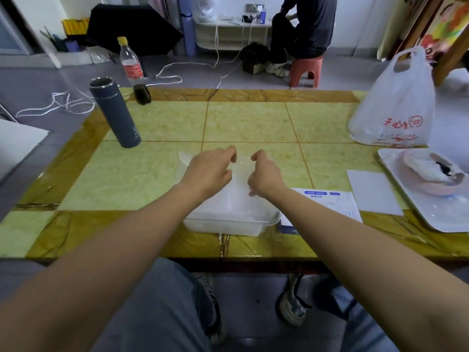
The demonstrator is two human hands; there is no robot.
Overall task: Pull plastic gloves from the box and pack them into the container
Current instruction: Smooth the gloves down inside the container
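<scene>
Filmy clear glove point(239, 177) hangs over the container point(228, 224) — left hand point(206, 171) and right hand point(266, 174) each pinch an edge. Looks weightless, limp, slippery — best pinched at the cuff, not scooped.

Plastic bag point(396, 107): large red Chinese print. The second character reads 心, the rest is too stylised to make out, and the smaller red line below is unreadable. Box point(327, 199): blue bars with white text, too small to read. Bottle point(130, 69): red label, white script illegible. Flask point(116, 115): small pale mark near base, unreadable.
</scene>
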